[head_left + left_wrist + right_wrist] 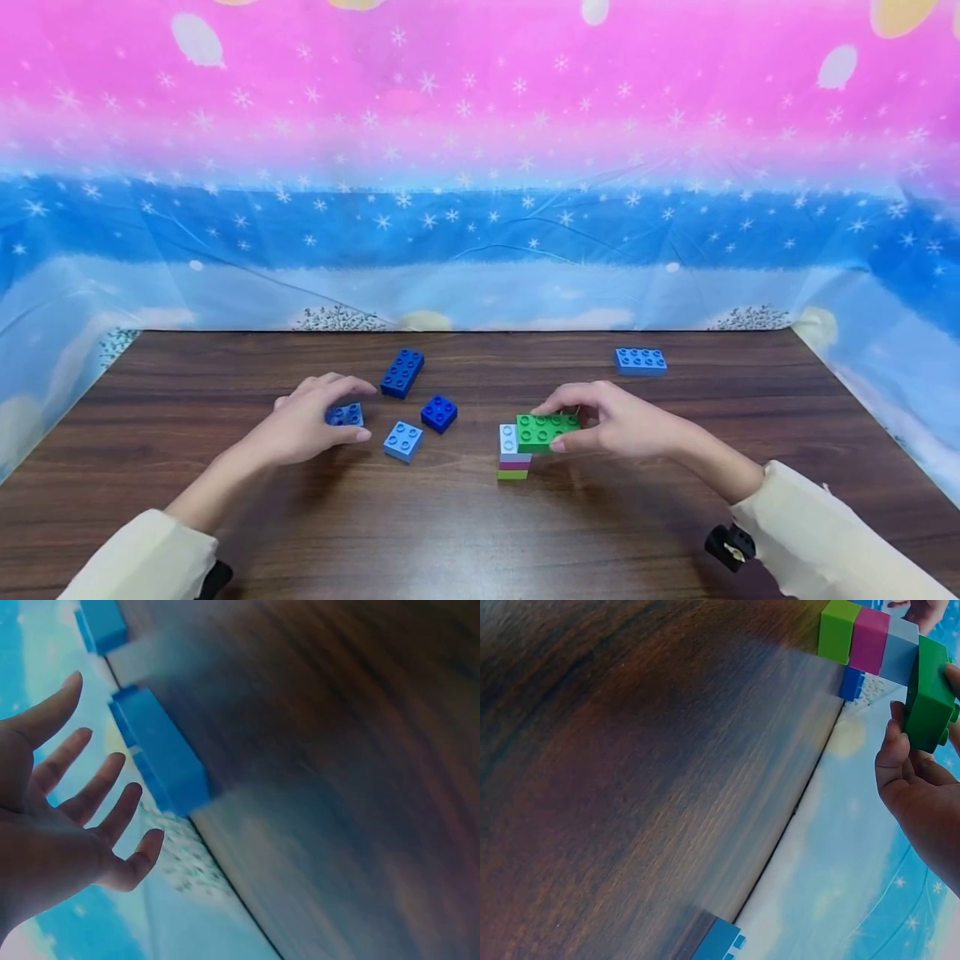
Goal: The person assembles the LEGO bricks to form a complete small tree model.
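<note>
My right hand (630,422) pinches a long green toy building brick (543,432) between thumb and fingers. One end of this brick overlaps the top of a small stack, where a pale blue brick (507,437) sits over a magenta brick (869,637) and a lime brick (837,631). On the left, my left hand (303,421) hovers over the table beside a blue brick (347,415), partly hidden behind the hand. Its fingers (97,791) are spread, and nothing lies between them in the left wrist view.
Between the hands lie a light blue square brick (403,441) and a dark blue square brick (439,413). Behind them is a long dark blue brick (402,372). A long light blue brick (641,361) lies at the back right, near the patterned backdrop (480,225) along the wooden table (420,533).
</note>
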`<action>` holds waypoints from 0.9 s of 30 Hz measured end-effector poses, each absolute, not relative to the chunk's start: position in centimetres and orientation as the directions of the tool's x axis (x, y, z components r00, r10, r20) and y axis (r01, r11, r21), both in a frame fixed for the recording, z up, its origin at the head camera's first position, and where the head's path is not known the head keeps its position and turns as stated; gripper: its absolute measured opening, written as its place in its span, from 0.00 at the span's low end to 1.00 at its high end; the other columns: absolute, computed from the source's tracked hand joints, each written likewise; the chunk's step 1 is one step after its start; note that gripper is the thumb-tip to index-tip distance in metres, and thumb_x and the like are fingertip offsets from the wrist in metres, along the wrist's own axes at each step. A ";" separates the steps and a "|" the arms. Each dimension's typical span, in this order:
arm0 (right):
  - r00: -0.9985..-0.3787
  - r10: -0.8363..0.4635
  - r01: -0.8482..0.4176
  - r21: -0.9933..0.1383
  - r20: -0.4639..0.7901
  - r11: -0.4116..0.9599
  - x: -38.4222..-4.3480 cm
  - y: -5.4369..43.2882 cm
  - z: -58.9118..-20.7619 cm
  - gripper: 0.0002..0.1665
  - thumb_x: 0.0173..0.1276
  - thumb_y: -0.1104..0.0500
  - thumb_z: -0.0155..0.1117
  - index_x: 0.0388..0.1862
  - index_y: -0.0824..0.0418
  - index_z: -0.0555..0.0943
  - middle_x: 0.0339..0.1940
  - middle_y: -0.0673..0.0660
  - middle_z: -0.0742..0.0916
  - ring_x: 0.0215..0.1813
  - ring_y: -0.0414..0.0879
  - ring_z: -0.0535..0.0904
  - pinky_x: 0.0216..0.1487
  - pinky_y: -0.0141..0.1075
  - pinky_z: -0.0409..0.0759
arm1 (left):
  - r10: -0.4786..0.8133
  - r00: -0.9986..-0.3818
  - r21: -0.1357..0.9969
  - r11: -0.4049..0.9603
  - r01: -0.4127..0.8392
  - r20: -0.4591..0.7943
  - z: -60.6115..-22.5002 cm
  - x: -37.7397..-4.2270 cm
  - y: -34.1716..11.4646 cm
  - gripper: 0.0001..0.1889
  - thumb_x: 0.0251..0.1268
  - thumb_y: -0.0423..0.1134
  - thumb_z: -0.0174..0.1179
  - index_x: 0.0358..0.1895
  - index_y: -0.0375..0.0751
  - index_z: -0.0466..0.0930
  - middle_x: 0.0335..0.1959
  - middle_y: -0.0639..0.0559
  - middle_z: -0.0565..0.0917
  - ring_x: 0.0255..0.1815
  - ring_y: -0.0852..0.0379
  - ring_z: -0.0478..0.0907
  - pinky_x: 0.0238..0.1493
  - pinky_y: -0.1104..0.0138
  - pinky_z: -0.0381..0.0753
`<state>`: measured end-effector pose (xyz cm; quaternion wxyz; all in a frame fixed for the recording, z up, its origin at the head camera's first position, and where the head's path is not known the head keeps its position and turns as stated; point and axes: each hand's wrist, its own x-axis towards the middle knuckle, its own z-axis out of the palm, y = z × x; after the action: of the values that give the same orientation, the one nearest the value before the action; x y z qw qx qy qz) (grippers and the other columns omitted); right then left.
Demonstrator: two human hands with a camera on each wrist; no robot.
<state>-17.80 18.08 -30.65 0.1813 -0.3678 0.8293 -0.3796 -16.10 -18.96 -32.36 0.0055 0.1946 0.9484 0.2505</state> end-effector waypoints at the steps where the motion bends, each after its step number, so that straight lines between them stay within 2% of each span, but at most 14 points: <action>1: -0.664 -0.748 -0.472 -0.763 -0.022 0.441 -17.8 18.1 -30.6 0.19 0.63 0.57 0.62 0.53 0.56 0.77 0.44 0.51 0.80 0.33 0.45 0.72 0.32 0.34 0.73 | 0.371 -0.925 0.482 0.797 0.364 0.085 -32.5 -16.2 -19.4 0.24 0.55 0.44 0.65 0.55 0.41 0.73 0.55 0.39 0.73 0.57 0.36 0.63 0.45 0.39 0.60; 6: -0.661 -0.750 -0.477 -0.762 -0.017 0.438 -17.8 18.1 -30.7 0.19 0.63 0.58 0.62 0.53 0.57 0.77 0.44 0.51 0.80 0.34 0.45 0.72 0.32 0.33 0.73 | 0.363 -0.931 0.509 0.793 0.335 0.047 -33.1 -16.5 -20.8 0.24 0.55 0.42 0.65 0.53 0.36 0.72 0.49 0.38 0.75 0.52 0.38 0.69 0.49 0.44 0.67; 13: -0.662 -0.749 -0.480 -0.759 -0.016 0.440 -17.8 18.1 -30.7 0.19 0.62 0.58 0.63 0.53 0.57 0.77 0.44 0.51 0.80 0.34 0.45 0.72 0.33 0.34 0.73 | 0.343 -0.939 0.518 0.804 0.293 -0.001 -33.7 -16.8 -21.3 0.18 0.54 0.39 0.65 0.45 0.36 0.74 0.43 0.43 0.78 0.43 0.48 0.74 0.42 0.53 0.72; 23: -0.665 -0.747 -0.476 -0.759 -0.019 0.443 -17.8 18.1 -30.7 0.19 0.62 0.58 0.63 0.53 0.56 0.77 0.44 0.51 0.79 0.34 0.45 0.72 0.33 0.34 0.73 | 0.335 -0.942 0.508 0.811 0.291 0.004 -33.8 -16.8 -21.4 0.16 0.53 0.39 0.66 0.43 0.38 0.74 0.40 0.46 0.78 0.40 0.51 0.73 0.40 0.54 0.73; 27: -0.665 -0.746 -0.476 -0.758 -0.022 0.446 -17.8 18.1 -30.7 0.19 0.62 0.58 0.63 0.53 0.56 0.77 0.45 0.51 0.79 0.34 0.46 0.72 0.33 0.34 0.73 | 0.336 -0.942 0.514 0.806 0.292 0.008 -33.6 -16.7 -21.3 0.15 0.53 0.38 0.66 0.43 0.39 0.75 0.41 0.46 0.78 0.42 0.49 0.74 0.42 0.53 0.73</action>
<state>-17.81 18.06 -30.67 0.1796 -0.3676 0.8312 -0.3765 -16.71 -21.26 -33.61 0.0416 0.1654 0.9494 0.2636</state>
